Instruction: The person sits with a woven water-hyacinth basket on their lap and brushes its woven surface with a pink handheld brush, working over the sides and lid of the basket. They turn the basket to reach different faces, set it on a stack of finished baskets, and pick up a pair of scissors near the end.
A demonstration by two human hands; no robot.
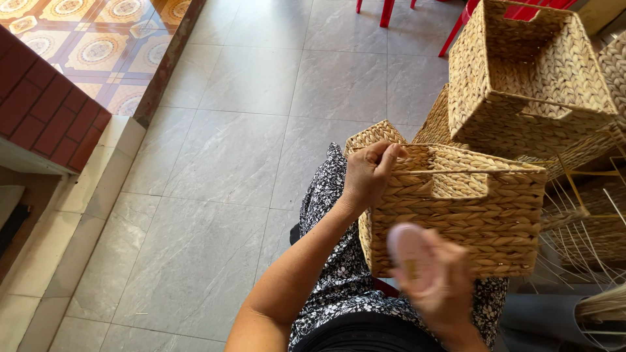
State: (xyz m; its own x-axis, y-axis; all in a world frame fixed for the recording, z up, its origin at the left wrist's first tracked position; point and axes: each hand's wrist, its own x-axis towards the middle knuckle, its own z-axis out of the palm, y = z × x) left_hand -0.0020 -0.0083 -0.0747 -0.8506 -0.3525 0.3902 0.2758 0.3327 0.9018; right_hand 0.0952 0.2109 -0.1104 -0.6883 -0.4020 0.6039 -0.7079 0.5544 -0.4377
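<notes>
My left hand [369,173] gripped the top-rim corner of one woven basket [482,218] on my lap; right hand [438,280], blurred, clutched a pink oval thing [408,248]. Two more baskets [528,78] stacked behind.

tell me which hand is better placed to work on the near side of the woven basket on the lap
The right hand: it is in front of the woven basket's near side, holding a blurred pinkish object. The left hand grips the rim corner, steadying the basket.
</notes>
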